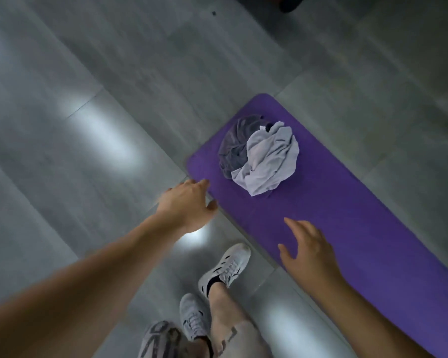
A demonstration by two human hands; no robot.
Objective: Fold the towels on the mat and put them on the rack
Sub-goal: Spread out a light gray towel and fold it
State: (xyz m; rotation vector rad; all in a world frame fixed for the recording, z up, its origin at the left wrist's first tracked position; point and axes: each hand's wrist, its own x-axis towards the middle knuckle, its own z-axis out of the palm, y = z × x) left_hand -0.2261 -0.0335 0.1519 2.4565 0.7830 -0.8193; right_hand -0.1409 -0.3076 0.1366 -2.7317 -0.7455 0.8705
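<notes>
Two towels [254, 156] lie bunched together at the far end of the purple mat [347, 215], the pale towel [269, 161] partly over the dark towel [233, 146] on its left. Crumpled like this, they show no clear long axis or heading; the mat runs from there toward the near right. They sit beyond and between the hands. The left hand [189, 202], by the mat's left edge, looks nearer; the right hand [311, 246] hovers over the mat. Both are spread, holding nothing.

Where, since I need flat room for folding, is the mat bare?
The purple mat is bare from the light towel down past the right hand toward the lower right. Its far end is crowded: the light towel lies over the dark towel.
</notes>
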